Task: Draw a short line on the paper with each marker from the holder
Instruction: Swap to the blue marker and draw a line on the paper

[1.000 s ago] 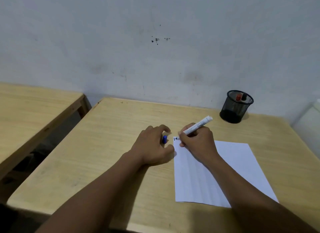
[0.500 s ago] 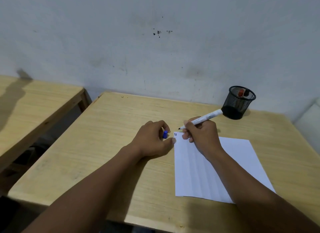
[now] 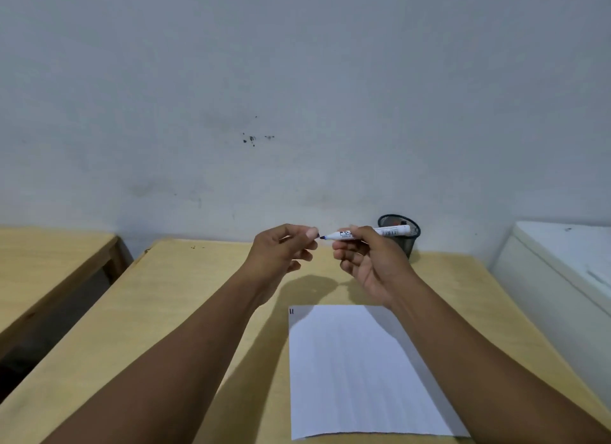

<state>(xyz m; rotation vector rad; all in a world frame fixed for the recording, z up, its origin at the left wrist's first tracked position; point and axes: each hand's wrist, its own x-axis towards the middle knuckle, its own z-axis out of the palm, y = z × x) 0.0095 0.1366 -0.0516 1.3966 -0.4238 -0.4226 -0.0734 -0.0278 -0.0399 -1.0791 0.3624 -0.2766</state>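
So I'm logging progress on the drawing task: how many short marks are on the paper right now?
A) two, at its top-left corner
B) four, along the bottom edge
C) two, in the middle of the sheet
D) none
A: two short dark strokes sit side by side at the top-left corner of the paper; the rest of the sheet looks blank.

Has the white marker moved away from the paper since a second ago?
Yes. The white marker, held in the right hand, was touching the paper's top left corner; now it is lifted clear, level with the mesh holder.
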